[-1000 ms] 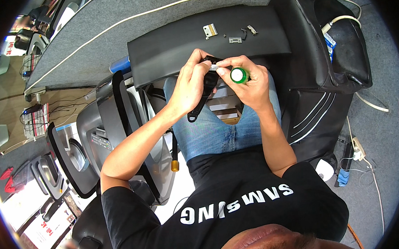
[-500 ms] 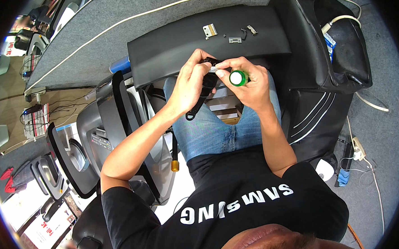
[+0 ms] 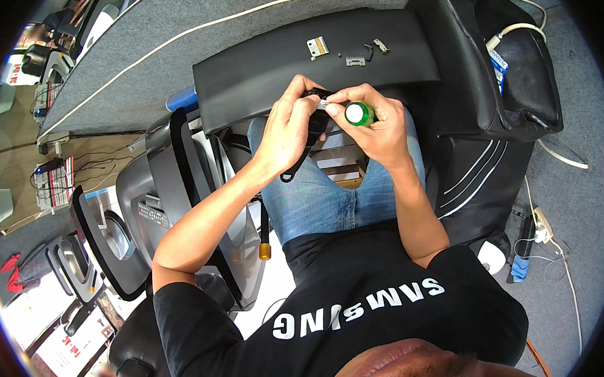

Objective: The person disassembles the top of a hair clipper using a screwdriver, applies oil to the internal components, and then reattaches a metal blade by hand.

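My left hand (image 3: 290,119) is wrapped around a black hand-held device that looks like a hair clipper (image 3: 318,124), with a hanging loop at its lower end. At the device's upper end, the thumb and fingers of my right hand (image 3: 378,121) pinch close to a small pale part (image 3: 323,103). That same right hand holds a green cylinder with a white round end (image 3: 357,114), its end facing up; its other end is hidden by the fingers. Beyond my hands lie a white-and-gold clipper blade (image 3: 318,46), a flat metal plate (image 3: 355,61) and a small metal piece (image 3: 381,46).
The loose parts rest on a black padded bench (image 3: 255,71) before my knees. A black padded seat (image 3: 444,38) adjoins it on the right. At the left stand grey-black chairs or casings (image 3: 135,190). A white cable (image 3: 238,14) runs along the grey carpet behind.
The green cylinder has tilted, its white end shifting slightly left and away from me. Both hands stay nearly in place on the device.
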Motion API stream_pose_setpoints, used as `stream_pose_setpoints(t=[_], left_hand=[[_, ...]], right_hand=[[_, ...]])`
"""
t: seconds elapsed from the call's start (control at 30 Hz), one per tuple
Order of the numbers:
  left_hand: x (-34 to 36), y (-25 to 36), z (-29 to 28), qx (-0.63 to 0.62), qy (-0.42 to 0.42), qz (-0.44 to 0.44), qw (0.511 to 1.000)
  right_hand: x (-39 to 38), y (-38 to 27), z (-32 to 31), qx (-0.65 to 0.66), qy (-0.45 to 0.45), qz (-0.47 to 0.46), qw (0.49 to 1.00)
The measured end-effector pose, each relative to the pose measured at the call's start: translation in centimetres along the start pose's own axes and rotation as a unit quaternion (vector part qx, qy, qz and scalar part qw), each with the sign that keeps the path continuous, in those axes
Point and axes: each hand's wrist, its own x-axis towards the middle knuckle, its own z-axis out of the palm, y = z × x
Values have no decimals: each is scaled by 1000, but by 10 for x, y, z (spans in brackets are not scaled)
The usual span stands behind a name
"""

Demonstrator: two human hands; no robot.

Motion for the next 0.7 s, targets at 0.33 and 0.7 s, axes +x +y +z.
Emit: stream_pose_setpoints(t=[0.33, 0.7], left_hand=[[1, 0, 0, -12, -2, -25, 1000], [0, -1, 1, -44, 1, -25, 999]], right_hand=[[0, 3, -1, 6, -3, -6, 1000], [0, 3, -2, 3, -5, -22, 1000]])
